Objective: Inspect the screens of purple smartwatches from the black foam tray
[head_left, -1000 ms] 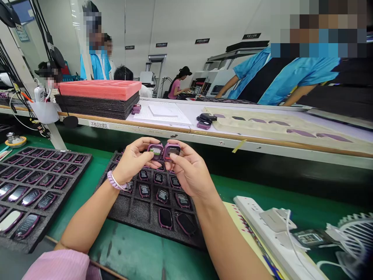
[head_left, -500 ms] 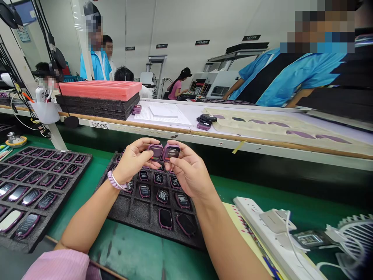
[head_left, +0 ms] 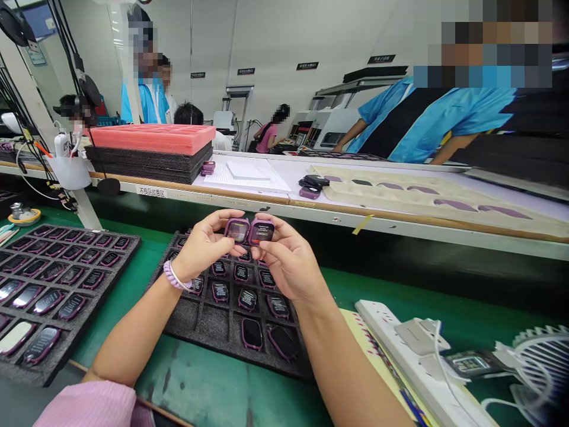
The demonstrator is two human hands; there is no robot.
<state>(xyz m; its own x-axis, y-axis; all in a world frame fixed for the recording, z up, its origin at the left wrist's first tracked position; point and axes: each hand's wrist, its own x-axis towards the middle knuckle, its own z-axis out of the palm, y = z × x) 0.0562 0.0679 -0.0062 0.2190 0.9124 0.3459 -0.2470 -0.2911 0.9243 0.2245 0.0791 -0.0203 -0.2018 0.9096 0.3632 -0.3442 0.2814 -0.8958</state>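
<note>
Two purple smartwatch bodies without straps are held side by side above a black foam tray [head_left: 211, 322]. My left hand [head_left: 204, 246] is closed on the left smartwatch [head_left: 237, 230], thumb at its lower edge. Closed on the right smartwatch [head_left: 261, 230], my right hand [head_left: 291, 258] has its thumb across the lower part of the lit screen. Both screens face me and the cases nearly touch. Below, the tray holds several more watch bodies [head_left: 248, 299], most with lit text; two nearest me have dark screens [head_left: 252, 333]. My hands hide part of the tray's far rows.
A second foam tray [head_left: 95, 296] full of watch bodies lies at left. On the right are a white power strip [head_left: 386, 323] and cables. A shelf [head_left: 338, 219] runs across, bearing red foam [head_left: 151, 137], papers and a beige tray [head_left: 400, 196]. A co-worker [head_left: 427, 118] stands behind it.
The left smartwatch is tilted slightly, and its screen now shows a paler reflection. Both hands keep their grip in nearly the same place. The co-worker at right has shifted a little left.
</note>
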